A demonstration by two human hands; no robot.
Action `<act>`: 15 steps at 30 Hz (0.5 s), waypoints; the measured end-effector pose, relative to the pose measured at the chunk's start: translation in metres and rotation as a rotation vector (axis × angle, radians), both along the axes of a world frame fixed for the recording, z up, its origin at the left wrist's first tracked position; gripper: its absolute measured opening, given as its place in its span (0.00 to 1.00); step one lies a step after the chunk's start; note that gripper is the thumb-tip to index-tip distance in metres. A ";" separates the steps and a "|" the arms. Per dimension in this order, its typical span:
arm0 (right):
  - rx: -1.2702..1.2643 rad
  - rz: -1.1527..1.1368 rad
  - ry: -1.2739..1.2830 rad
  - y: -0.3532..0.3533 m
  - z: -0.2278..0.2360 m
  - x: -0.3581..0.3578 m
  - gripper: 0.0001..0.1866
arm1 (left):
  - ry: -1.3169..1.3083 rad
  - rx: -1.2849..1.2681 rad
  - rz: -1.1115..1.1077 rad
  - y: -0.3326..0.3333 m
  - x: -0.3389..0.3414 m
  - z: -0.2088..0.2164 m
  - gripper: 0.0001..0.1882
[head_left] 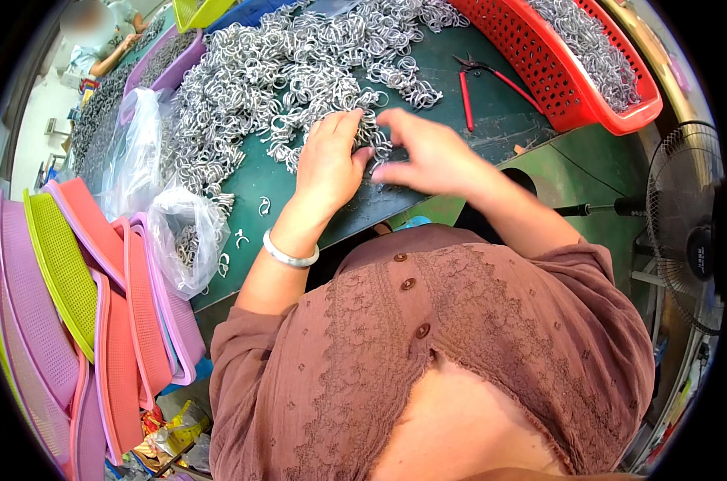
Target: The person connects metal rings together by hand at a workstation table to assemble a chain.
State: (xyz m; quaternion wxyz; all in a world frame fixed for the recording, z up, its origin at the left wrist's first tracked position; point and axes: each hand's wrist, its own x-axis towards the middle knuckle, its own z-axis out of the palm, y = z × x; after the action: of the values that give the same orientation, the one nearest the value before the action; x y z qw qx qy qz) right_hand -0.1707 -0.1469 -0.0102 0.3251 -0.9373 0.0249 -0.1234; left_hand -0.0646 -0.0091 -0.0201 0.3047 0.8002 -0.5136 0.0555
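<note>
clear bag [189, 276], part filled; big pile of metal rings [299, 68] loose on the table [434, 52], likely the work left. left hand [327, 164] over the pile's near edge, grip can't be told; rings between it and right hand [424, 152], thumb and fingers apart. right, red basket [552, 68] well filled, perhaps done.

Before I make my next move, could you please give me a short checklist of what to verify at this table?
1. Left hand at the near edge of the pile of metal rings: ok.
2. Right hand gripping a ring: cannot tell, its fingers are blurred.
3. Red-handled pliers clear of both hands: ok, lying on the green table.
4. Red basket upright: ok, with metal pieces inside.
5. All pieces gathered in: not ok, a few loose pieces lie near the clear bag.
6. Fan switched off: cannot tell.
</note>
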 end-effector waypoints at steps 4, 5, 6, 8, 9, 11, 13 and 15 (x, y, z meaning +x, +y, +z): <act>-0.245 -0.056 -0.109 0.021 -0.016 -0.001 0.28 | -0.033 -0.004 0.006 0.001 0.001 -0.004 0.25; -0.202 -0.069 -0.104 0.019 -0.015 -0.001 0.27 | -0.049 -0.002 0.006 0.003 0.000 -0.004 0.25; -0.159 -0.082 -0.098 0.014 -0.014 -0.001 0.26 | -0.064 0.017 0.018 0.005 0.000 -0.002 0.25; -0.076 -0.089 -0.171 -0.001 -0.017 0.000 0.24 | -0.094 0.053 0.041 0.008 0.001 0.001 0.24; -0.021 -0.094 -0.145 -0.010 -0.014 0.000 0.23 | -0.091 0.049 0.040 0.010 0.002 0.000 0.24; 0.049 -0.068 -0.183 -0.027 -0.009 0.001 0.21 | -0.085 0.040 0.035 0.013 0.005 -0.002 0.24; 0.081 -0.085 -0.199 -0.035 0.002 -0.001 0.19 | -0.070 0.056 0.030 0.013 0.003 0.002 0.24; 0.073 -0.089 -0.245 -0.041 0.015 0.000 0.17 | -0.073 0.071 0.036 0.013 0.001 0.004 0.24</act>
State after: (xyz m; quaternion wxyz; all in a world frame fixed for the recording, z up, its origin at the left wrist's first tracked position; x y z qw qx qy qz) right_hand -0.1706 -0.1878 0.0043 0.3536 -0.9008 0.0313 -0.2502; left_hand -0.0634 0.0035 -0.0166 0.2560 0.8171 -0.5114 0.0718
